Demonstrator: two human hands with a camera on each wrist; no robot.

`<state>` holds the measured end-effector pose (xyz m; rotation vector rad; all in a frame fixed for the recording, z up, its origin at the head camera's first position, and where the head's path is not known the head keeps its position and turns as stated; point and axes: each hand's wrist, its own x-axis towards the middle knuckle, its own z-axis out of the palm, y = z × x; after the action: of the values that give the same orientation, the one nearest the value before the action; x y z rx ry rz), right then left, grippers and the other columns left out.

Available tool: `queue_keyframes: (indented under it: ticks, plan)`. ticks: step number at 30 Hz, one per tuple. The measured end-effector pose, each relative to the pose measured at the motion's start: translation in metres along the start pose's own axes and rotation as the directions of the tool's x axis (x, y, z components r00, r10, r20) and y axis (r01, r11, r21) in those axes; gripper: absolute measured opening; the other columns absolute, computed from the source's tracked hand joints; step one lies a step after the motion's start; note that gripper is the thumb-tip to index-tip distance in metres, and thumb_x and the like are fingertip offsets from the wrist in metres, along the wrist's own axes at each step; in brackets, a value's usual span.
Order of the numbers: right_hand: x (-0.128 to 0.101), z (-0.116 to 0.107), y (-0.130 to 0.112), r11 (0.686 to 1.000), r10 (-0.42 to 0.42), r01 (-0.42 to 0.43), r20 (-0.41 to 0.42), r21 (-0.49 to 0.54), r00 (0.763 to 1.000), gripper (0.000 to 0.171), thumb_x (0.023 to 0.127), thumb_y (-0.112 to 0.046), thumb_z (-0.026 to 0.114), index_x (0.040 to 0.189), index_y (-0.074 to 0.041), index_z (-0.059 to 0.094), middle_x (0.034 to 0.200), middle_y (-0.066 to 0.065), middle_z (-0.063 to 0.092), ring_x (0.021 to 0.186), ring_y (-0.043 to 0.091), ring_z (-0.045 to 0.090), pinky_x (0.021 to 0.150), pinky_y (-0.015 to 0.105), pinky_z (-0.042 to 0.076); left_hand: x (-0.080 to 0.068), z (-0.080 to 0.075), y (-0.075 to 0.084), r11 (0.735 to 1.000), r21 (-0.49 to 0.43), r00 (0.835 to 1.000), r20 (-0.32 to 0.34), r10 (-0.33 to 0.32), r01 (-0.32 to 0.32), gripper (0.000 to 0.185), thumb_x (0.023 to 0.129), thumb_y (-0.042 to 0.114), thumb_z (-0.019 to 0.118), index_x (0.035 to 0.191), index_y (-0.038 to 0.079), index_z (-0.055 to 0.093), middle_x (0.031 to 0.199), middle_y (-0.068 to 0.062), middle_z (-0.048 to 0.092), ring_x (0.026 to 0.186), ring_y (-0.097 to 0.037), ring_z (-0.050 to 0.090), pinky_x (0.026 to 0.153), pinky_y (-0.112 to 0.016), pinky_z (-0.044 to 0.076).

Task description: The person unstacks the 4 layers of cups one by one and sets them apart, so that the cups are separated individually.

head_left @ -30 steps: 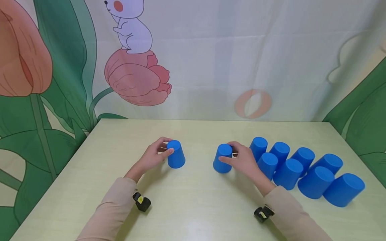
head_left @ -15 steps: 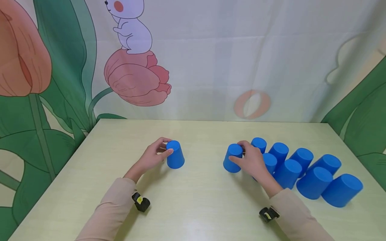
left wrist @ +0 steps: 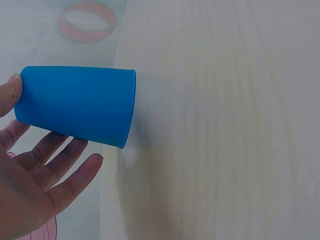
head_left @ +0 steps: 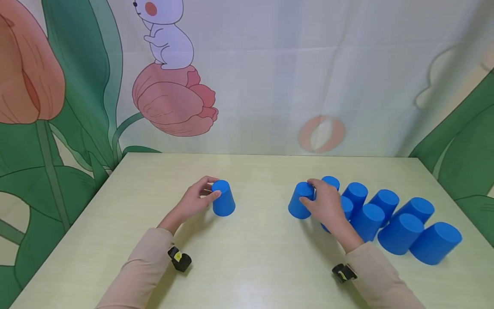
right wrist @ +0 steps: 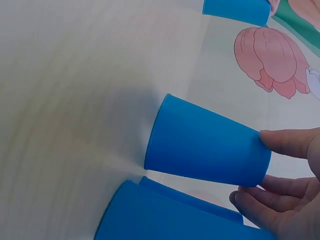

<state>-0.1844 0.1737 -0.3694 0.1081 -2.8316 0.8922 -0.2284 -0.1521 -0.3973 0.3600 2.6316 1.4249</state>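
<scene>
My left hand (head_left: 195,200) pinches an upside-down blue cup (head_left: 223,199) between thumb and fingers near its closed end, left of the table's middle. In the left wrist view the thumb lies on one side of that cup (left wrist: 77,105), the fingers on the other. To the right, my right hand (head_left: 328,206) pinches another upside-down blue cup (head_left: 300,201), just left of the grouped cups. The right wrist view has this cup (right wrist: 207,142) gripped by its narrow end, with neighbouring blue cups (right wrist: 165,215) close beside it.
Several more upside-down blue cups (head_left: 400,235) stand in two slanting rows at the right of the pale table (head_left: 247,257). My right hand and forearm partly hide the nearest ones. A printed curtain (head_left: 254,77) hangs behind the table's far edge.
My right hand has carried its cup rightward, close to the grouped cups, and slightly away from me in the last half second. The left hand and its cup have stayed nearly still.
</scene>
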Motion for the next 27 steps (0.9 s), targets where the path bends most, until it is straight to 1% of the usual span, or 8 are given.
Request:
queue_keyframes:
  ticks: [7,15,18,23,27]
  plan:
    - [0.0034,-0.0041,0.0027,0.999,-0.043,0.042,-0.039,-0.029,0.998,0.047,0.082,-0.018,0.068,0.118,0.009,0.054,0.114,0.028,0.057,0.104,0.042,0.053,0.084,0.054,0.045,0.0007,-0.0003,0.0002,1.0,0.009,1.0,0.0,0.005,-0.005,0.042,0.091,0.028,0.056,0.128,0.015,0.043,0.122,-0.017,0.051,0.111,-0.036,0.049,0.085,-0.046,0.047]
    - [0.0059,-0.0048,0.0061,0.999,-0.024,0.021,-0.057,-0.047,0.998,0.051,0.08,-0.019,0.07,0.12,0.008,0.052,0.109,0.027,0.059,0.097,0.04,0.057,0.081,0.053,0.046,0.0013,-0.0009,0.0015,0.999,0.015,0.999,0.01,0.033,-0.034,0.044,0.09,0.03,0.057,0.128,0.013,0.044,0.127,-0.017,0.049,0.112,-0.036,0.049,0.09,-0.05,0.042]
    - [0.0057,-0.0053,0.0057,0.999,-0.01,0.007,-0.058,-0.051,0.998,0.053,0.08,-0.019,0.07,0.121,0.009,0.05,0.109,0.027,0.059,0.096,0.04,0.057,0.082,0.053,0.046,0.0015,0.0,0.0025,0.999,0.023,0.999,0.009,0.039,-0.04,0.049,0.087,0.032,0.062,0.128,0.012,0.044,0.127,-0.017,0.049,0.112,-0.035,0.049,0.09,-0.05,0.043]
    - [0.0061,-0.0056,0.0052,0.999,0.004,-0.007,-0.058,-0.053,0.998,0.054,0.08,-0.019,0.071,0.121,0.009,0.05,0.109,0.027,0.059,0.097,0.04,0.057,0.082,0.053,0.045,0.0017,0.0037,0.005,0.996,0.067,0.998,-0.008,0.063,-0.062,0.056,0.081,0.023,0.07,0.128,0.008,0.044,0.124,-0.017,0.052,0.111,-0.034,0.05,0.086,-0.047,0.046]
    - [0.0071,-0.0064,0.0054,0.999,0.003,-0.006,-0.06,-0.05,0.998,0.054,0.079,-0.019,0.071,0.12,0.009,0.051,0.108,0.027,0.059,0.096,0.04,0.057,0.081,0.053,0.046,0.0015,0.0081,0.0086,0.989,0.108,0.994,-0.035,0.102,-0.098,0.055,0.08,0.019,0.071,0.126,0.005,0.045,0.118,-0.016,0.056,0.107,-0.032,0.053,0.083,-0.043,0.048]
